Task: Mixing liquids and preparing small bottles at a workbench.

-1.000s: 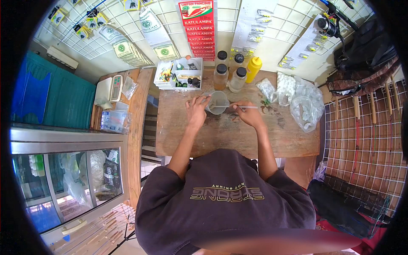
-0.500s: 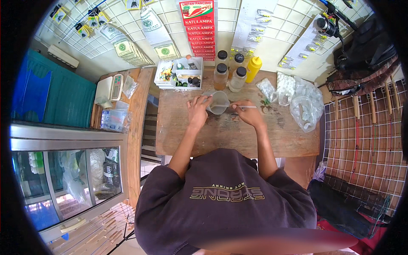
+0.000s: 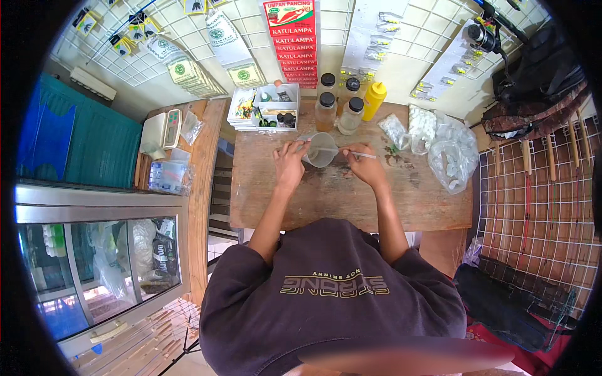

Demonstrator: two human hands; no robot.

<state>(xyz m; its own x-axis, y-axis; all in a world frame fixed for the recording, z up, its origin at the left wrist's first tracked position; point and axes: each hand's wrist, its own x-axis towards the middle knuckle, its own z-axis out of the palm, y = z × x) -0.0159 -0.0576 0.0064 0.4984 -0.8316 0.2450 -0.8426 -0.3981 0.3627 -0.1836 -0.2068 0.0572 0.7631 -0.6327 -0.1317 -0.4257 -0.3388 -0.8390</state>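
Note:
A translucent plastic cup stands tilted or upright on the wooden table; I cannot tell which. My left hand is closed around its left side, fingers at the rim. My right hand pinches a thin whitish stick, whose left end reaches into the cup. Whether that end is shaped like a spoon is too small to tell. What the cup contains is hard to make out. Just beyond the cup stand several dark-capped bottles, the nearest a clear bottle.
A yellow squeeze bottle stands behind the right hand. Plastic bags of white pieces lie at the right. A white divided box sits at the back left. On the left side table is a scale. A wooden table carries most of these.
Both hands have shifted slightly, with the cup a little to the left. The stick in my right hand has moved slightly left and up.

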